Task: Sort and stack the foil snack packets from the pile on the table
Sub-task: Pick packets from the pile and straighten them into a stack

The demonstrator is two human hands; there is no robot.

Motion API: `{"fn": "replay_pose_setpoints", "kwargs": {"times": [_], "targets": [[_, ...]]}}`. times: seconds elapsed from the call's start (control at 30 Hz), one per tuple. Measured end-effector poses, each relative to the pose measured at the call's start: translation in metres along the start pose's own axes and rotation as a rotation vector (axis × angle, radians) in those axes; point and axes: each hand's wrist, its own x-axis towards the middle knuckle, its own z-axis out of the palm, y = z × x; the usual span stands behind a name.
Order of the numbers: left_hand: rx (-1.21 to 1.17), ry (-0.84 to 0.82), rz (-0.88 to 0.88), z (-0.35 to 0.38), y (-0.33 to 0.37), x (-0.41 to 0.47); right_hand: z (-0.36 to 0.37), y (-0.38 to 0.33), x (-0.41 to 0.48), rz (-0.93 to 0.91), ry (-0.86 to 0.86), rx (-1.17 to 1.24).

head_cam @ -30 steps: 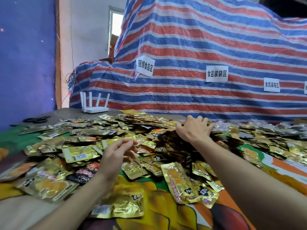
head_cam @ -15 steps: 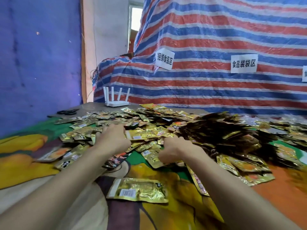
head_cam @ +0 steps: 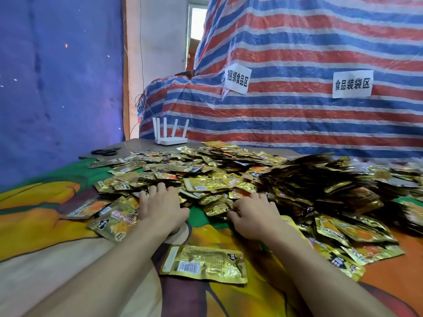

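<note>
1. Gold foil snack packets lay in a broad loose pile across the middle and right of the table, on an orange, yellow and green printed tablecloth.
2. Left hand rested palm down on the pile's near edge, fingers spread and fairly straight, clasping nothing.
3. Right hand lay near it at the same edge, knuckles up, fingertips bent in among packets. Could not tell whether it grasped any.
4. 1 separate gold packet lay flat, barcode side up, on the near side of both hands.
5. White router and black scissors sat at the far left corner.
6. Red, white and blue striped tarpaulin hung behind, bearing 2 white paper signs.
</note>
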Motion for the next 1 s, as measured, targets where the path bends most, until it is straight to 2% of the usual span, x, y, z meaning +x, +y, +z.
{"fn": "replay_pose_setpoints", "kwargs": {"times": [0.13,0.37,0.47,0.63,0.83,0.9,1.0], "targets": [[-0.070,-0.003,0.007,-0.005,-0.004,0.000,-0.001,-0.002,0.002,-0.051,0.117,0.081],[-0.057,0.152,0.156,-0.015,0.005,-0.007,0.002,-0.004,0.003,-0.106,0.210,0.112],[-0.127,0.209,0.193,-0.016,0.004,-0.005,0.001,-0.005,0.003,-0.114,0.313,0.166],[-0.081,0.310,0.114,-0.018,-0.001,-0.011,-0.002,-0.004,0.002,-0.079,0.483,0.368],[-0.004,0.442,0.110,-0.017,-0.001,-0.015,-0.001,0.003,0.006,-0.026,0.608,0.769],[0.068,0.421,0.121,-0.017,0.000,-0.014,-0.002,0.007,0.006,-0.017,0.616,0.804],[0.153,0.278,0.127,-0.012,0.002,-0.013,-0.002,0.011,0.006,-0.027,0.598,0.734]]}}
